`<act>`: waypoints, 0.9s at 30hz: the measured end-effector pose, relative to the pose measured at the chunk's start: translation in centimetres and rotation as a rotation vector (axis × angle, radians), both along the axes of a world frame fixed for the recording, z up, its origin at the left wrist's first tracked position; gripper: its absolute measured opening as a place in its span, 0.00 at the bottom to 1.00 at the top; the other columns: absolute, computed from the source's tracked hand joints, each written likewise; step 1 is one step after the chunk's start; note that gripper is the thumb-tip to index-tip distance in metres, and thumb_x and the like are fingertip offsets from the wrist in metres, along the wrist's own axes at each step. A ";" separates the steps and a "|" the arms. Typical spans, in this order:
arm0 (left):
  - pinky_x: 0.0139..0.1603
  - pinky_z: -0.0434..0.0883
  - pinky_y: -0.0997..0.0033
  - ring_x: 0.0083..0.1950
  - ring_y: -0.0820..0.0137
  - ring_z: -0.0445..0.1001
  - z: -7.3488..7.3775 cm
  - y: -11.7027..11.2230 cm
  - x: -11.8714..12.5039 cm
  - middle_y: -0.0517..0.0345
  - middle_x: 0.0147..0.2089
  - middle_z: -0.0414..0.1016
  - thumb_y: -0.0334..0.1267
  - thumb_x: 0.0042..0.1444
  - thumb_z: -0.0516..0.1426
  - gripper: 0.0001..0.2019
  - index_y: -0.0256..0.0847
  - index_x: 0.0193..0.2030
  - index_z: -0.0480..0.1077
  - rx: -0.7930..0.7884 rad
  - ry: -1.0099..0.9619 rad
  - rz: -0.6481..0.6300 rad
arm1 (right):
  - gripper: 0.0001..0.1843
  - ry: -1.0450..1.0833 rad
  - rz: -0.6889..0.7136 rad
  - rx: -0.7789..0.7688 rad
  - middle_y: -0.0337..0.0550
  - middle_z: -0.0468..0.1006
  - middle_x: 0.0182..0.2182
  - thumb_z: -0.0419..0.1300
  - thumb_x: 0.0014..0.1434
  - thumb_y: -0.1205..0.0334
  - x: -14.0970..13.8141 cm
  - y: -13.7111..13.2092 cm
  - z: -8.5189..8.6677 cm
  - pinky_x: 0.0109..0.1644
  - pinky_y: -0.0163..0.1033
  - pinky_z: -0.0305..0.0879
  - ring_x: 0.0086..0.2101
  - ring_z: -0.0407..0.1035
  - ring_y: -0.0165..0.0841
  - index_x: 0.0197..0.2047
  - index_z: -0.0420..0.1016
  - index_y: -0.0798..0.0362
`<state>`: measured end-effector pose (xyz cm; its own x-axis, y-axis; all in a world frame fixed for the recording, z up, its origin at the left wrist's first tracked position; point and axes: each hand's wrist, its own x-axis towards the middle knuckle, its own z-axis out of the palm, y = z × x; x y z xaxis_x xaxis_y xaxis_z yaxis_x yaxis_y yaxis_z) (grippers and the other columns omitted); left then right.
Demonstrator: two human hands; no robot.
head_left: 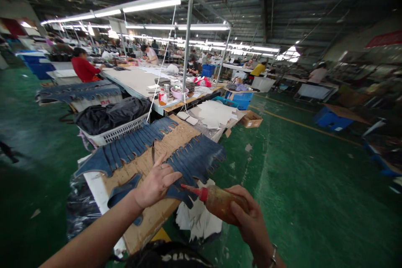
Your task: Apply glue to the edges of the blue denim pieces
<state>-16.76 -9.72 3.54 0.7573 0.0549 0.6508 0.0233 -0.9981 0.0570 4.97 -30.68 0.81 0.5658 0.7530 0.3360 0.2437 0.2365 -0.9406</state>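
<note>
In my right hand [251,217] is a squeeze bottle [223,204] of amber-brown liquid, tilted with its red nozzle pointing left. The nozzle tip is just right of my left hand [158,182], over the blue pieces. My left hand has its fingers spread above the board, close to a row of overlapping dark-blue leather-like pieces [196,157]. A thin dark pointed tool [153,153] shows just beyond the fingers; whether the hand touches it is unclear. A second overlapping blue row [128,144] lies along the board's far left side. One curved blue piece [124,188] is beside my left wrist.
The brown board [150,226] rests on a stand. Pale cut pieces [199,217] hang below its right edge. Beyond are a white basket [113,132] of black material, a pale sheet stack [216,113], a cardboard box [251,119] and a long worktable [132,79]. Several people work farther back.
</note>
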 end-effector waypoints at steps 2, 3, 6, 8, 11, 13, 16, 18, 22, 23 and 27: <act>0.67 0.46 0.37 0.31 0.72 0.68 0.0 0.1 -0.2 0.62 0.27 0.69 0.25 0.60 0.45 0.15 0.40 0.46 0.68 0.082 -0.007 0.012 | 0.14 -0.005 0.054 0.016 0.44 0.76 0.33 0.65 0.50 0.49 -0.3 -0.1 0.1 0.37 0.41 0.70 0.35 0.72 0.39 0.35 0.78 0.49; 0.67 0.46 0.37 0.31 0.72 0.68 0.0 0.2 -0.3 0.62 0.27 0.69 0.25 0.60 0.45 0.15 0.40 0.47 0.68 0.116 -0.009 0.014 | 0.14 -0.010 0.077 0.021 0.44 0.76 0.33 0.65 0.50 0.48 -0.4 -0.1 0.1 0.38 0.42 0.70 0.35 0.71 0.39 0.35 0.78 0.49; 0.67 0.46 0.35 0.31 0.72 0.67 -0.2 0.3 -0.7 0.61 0.28 0.70 0.25 0.61 0.45 0.14 0.39 0.48 0.66 0.172 -0.029 0.020 | 0.15 -0.013 0.070 0.039 0.43 0.77 0.33 0.64 0.50 0.47 -0.6 0.1 0.1 0.37 0.41 0.70 0.34 0.71 0.38 0.35 0.78 0.49; 0.67 0.46 0.35 0.32 0.71 0.68 -0.5 0.3 -0.9 0.60 0.29 0.71 0.25 0.60 0.46 0.14 0.38 0.49 0.66 0.173 -0.050 0.028 | 0.14 -0.031 0.021 0.028 0.43 0.77 0.32 0.65 0.50 0.49 -0.5 0.4 0.0 0.37 0.41 0.70 0.34 0.72 0.38 0.34 0.78 0.50; 0.67 0.46 0.36 0.34 0.71 0.69 -1.0 0.5 -1.2 0.59 0.32 0.73 0.25 0.60 0.46 0.15 0.39 0.51 0.66 0.158 -0.078 0.032 | 0.12 -0.061 -0.069 -0.026 0.42 0.77 0.32 0.65 0.50 0.52 -0.3 0.8 -0.3 0.38 0.40 0.70 0.34 0.72 0.37 0.34 0.78 0.50; 0.67 0.46 0.36 0.34 0.71 0.69 -1.2 0.5 -1.4 0.59 0.32 0.73 0.25 0.61 0.46 0.16 0.40 0.52 0.66 0.142 -0.083 0.025 | 0.11 -0.046 -0.121 -0.028 0.42 0.77 0.32 0.64 0.50 0.53 -0.3 1.0 -0.5 0.38 0.40 0.70 0.34 0.72 0.37 0.34 0.78 0.50; 0.67 0.46 0.35 0.35 0.71 0.70 -1.3 0.5 -1.7 0.59 0.33 0.74 0.26 0.61 0.46 0.16 0.41 0.53 0.66 0.123 -0.068 0.030 | 0.13 -0.012 -0.121 -0.031 0.42 0.77 0.32 0.65 0.49 0.52 -0.6 1.3 -0.8 0.39 0.40 0.70 0.34 0.72 0.38 0.35 0.78 0.50; 0.67 0.47 0.35 0.35 0.71 0.70 -1.3 0.4 -1.8 0.58 0.33 0.74 0.26 0.62 0.46 0.16 0.40 0.52 0.67 0.120 -0.063 0.040 | 0.13 0.001 -0.082 -0.050 0.42 0.78 0.32 0.65 0.49 0.51 -1.0 1.4 -1.0 0.38 0.40 0.70 0.34 0.72 0.38 0.35 0.79 0.50; 0.67 0.45 0.34 0.34 0.72 0.70 -1.5 0.5 -2.0 0.59 0.31 0.73 0.26 0.62 0.46 0.15 0.40 0.51 0.67 0.113 -0.086 0.028 | 0.15 0.027 0.047 -0.064 0.44 0.78 0.32 0.64 0.50 0.49 -1.8 1.3 -1.8 0.36 0.41 0.71 0.33 0.73 0.39 0.35 0.79 0.50; 0.67 0.45 0.34 0.34 0.72 0.70 -1.6 0.5 -2.1 0.59 0.31 0.72 0.26 0.61 0.46 0.16 0.39 0.51 0.67 0.116 -0.091 0.025 | 0.15 0.033 0.088 -0.060 0.44 0.78 0.32 0.64 0.50 0.48 -2.0 1.3 -1.9 0.37 0.42 0.71 0.34 0.73 0.39 0.35 0.78 0.50; 0.67 0.44 0.35 0.35 0.70 0.70 -1.9 0.6 -2.3 0.57 0.32 0.73 0.25 0.61 0.46 0.15 0.37 0.51 0.67 0.140 -0.094 0.033 | 0.16 0.119 0.153 -0.020 0.44 0.78 0.32 0.64 0.49 0.47 -2.2 1.4 -2.4 0.36 0.41 0.71 0.33 0.72 0.39 0.36 0.78 0.50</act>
